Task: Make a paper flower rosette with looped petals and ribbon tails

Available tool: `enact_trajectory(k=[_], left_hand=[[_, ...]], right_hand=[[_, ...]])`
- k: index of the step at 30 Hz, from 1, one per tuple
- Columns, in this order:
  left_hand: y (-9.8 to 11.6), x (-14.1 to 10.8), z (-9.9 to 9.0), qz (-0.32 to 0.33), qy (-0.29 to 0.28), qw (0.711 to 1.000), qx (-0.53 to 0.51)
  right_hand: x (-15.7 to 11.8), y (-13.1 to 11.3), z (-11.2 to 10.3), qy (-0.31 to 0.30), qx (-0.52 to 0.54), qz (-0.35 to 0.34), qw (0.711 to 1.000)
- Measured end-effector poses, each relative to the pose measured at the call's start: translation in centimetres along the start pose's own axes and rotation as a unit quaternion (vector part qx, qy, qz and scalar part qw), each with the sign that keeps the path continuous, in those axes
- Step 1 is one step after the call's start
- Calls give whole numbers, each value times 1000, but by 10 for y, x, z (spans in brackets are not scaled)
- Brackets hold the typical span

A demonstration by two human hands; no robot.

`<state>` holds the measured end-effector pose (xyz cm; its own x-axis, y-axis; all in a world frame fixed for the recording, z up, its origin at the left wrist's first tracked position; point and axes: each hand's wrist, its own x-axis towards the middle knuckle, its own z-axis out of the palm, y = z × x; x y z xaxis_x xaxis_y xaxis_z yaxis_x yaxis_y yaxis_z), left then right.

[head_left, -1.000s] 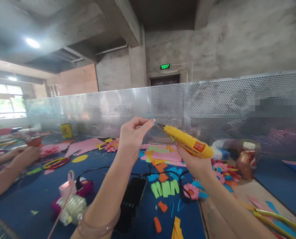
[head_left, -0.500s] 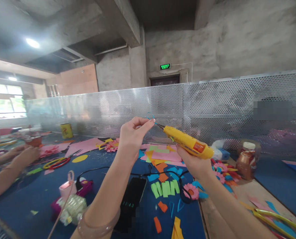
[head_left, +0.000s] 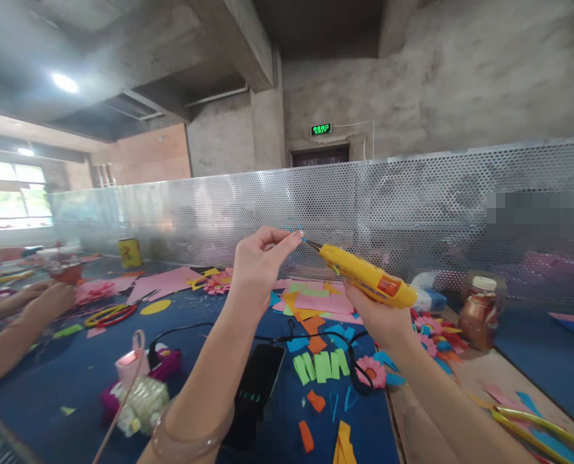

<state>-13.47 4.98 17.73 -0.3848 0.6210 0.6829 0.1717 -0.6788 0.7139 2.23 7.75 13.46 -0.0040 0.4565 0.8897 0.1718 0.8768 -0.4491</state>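
My right hand [head_left: 381, 316] is closed around the handle of a yellow hot glue gun [head_left: 364, 274], which points left and slightly up. Its metal nozzle comes right up to the fingertips of my left hand [head_left: 267, 258]. Those fingers pinch a thin, curled strip of blue paper [head_left: 294, 225], mostly hidden behind them. Whether the nozzle touches the strip I cannot tell. Below my hands lie green paper strips [head_left: 322, 365], a pink paper flower [head_left: 371, 372] and two small blue paper loops [head_left: 334, 406].
A black cord [head_left: 287, 338] crosses the blue table past a phone [head_left: 262, 374]. Brown bottle [head_left: 480, 316] and yellow-handled scissors [head_left: 538, 422] stand and lie at right. Another person's hands [head_left: 49, 303] work at left, near red-and-yellow scissors [head_left: 113, 314]. A perforated metal screen [head_left: 209, 212] rises behind.
Almost nothing differs. Both hands, the glue gun and the blue strip keep the same pose, with the whole view shifted very slightly.
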Motion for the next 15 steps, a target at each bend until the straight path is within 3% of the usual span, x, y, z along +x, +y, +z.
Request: enact_trajectory(k=[15], left_hand=[[-2,1,-2,10,-21,1000,-9]], right_hand=[[-1,2,2,-9,38,24,999]])
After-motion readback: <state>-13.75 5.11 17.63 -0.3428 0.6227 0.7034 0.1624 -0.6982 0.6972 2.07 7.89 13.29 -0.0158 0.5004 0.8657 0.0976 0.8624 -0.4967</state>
